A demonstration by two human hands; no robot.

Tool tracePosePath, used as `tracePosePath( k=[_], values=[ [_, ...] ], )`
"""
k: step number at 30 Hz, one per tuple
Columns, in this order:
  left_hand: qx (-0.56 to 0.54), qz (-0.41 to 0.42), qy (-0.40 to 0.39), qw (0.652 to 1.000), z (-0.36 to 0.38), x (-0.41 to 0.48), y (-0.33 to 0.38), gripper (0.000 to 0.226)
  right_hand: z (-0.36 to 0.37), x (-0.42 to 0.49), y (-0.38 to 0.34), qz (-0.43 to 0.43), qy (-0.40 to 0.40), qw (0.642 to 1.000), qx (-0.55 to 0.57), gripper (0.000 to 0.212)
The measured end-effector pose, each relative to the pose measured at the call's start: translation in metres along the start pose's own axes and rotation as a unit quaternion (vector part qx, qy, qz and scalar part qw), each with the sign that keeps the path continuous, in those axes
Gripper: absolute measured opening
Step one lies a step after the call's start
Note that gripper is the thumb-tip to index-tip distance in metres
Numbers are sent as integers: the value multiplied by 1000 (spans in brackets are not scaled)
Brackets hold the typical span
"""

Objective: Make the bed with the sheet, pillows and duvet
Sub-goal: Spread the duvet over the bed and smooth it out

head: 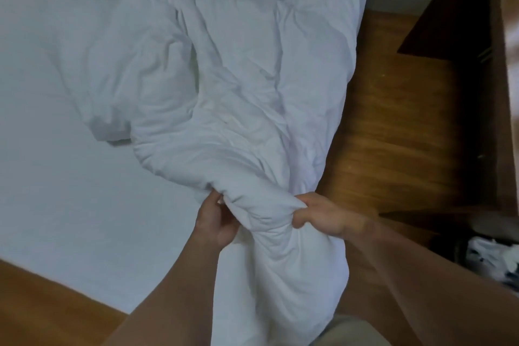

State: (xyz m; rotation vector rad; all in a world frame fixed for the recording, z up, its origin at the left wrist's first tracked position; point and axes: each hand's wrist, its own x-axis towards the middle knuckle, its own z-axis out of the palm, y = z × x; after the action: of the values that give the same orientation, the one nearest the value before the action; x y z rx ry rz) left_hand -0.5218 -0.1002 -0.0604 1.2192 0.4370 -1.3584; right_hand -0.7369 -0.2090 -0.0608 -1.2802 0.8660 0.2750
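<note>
**A:** so where's the duvet at right now?

**B:** the white duvet (238, 78) is scrunched into a long heap along the right edge of the bed (42, 233). It runs from the far right corner to the near right corner, and its end spills over the edge there. The rest of the bed is just flat white sheet (70, 121).

**A:** and the hands?

**B:** both grip that bunched end. The left hand (216, 219) has its fingers curled into the fabric from the left. The right hand (323, 216) pinches a fold from the right.

**A:** anything else around?

**B:** wooden floor (393, 121) beside the bed, dark wooden furniture (463, 22) past it, and a blurry cloth pile (494, 258) I can't tell much about.
</note>
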Motion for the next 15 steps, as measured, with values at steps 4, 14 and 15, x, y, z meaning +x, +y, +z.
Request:
tracePosePath(
  k=[4, 14, 15],
  values=[
    [107, 69, 104, 986, 44, -3, 15, 26, 7, -2, -5, -39, 146, 981, -121, 24],
    [561, 223, 144, 784, -18, -59, 9, 11, 73, 21, -41, -118, 173, 966, -149, 60],
    [589, 223, 131, 765, -38, -66, 11, 9, 76, 27, -37, -102, 138, 975, -140, 55]
  ],
)
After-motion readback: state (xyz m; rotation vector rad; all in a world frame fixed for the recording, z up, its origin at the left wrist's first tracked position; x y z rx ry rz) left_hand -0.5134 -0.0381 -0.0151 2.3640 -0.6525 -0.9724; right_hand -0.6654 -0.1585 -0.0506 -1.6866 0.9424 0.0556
